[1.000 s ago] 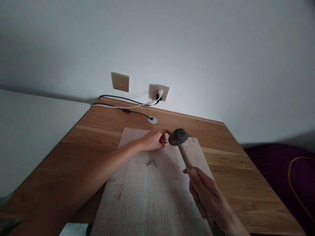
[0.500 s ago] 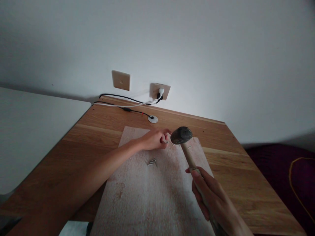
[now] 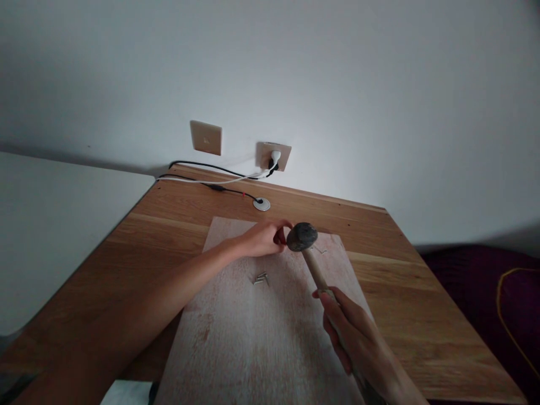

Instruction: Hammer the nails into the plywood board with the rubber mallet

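Observation:
My right hand (image 3: 354, 340) is wrapped round the wooden handle of a mallet (image 3: 302, 236) with a dark, blunt head. The mallet head hovers over the upper part of a pale, worn wooden board (image 3: 236, 337), right beside my left fingers. Fingers bent in a pinch, my left hand (image 3: 266, 237) rests on the board around a small metal nail, now mostly hidden by the fingers and mallet head. Several loose nails (image 3: 260, 278) lie in a small heap below that hand. Another nail (image 3: 323, 251) shows just right of the mallet head.
The board lies on a wooden table (image 3: 405, 315) against a white wall. Black and white cables (image 3: 219, 181) run along the back to a wall socket (image 3: 274, 156) and a round cable grommet (image 3: 261, 204). A white panel (image 3: 63, 225) stands at the left, purple fabric (image 3: 476, 298) at the right.
The mallet and my right hand have shifted slightly left, bringing the head closer to my left fingers and covering the nail there. My left hand has stayed almost in place.

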A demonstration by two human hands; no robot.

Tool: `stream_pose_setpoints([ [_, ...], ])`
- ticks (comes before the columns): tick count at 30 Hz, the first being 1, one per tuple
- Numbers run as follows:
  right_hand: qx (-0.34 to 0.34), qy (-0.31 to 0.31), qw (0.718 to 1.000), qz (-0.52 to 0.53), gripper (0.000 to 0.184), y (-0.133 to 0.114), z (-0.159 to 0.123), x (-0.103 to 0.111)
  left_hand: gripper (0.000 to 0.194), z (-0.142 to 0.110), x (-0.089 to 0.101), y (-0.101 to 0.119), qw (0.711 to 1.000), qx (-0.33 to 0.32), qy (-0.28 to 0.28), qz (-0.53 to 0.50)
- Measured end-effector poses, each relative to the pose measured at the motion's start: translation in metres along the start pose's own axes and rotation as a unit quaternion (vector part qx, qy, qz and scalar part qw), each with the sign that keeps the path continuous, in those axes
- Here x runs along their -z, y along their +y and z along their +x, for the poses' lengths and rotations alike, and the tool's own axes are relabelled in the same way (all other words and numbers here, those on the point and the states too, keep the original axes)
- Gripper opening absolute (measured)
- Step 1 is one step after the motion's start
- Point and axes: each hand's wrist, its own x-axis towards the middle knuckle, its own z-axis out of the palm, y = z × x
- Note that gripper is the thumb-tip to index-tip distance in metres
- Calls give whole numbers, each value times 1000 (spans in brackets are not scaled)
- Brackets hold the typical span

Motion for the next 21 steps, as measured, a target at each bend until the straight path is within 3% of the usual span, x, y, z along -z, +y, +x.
stream_pose_setpoints([
  [21,3,-1,1000,-1,62,-1,-4,-1,50,-1,1,0,1000,-2,-2,-2],
])
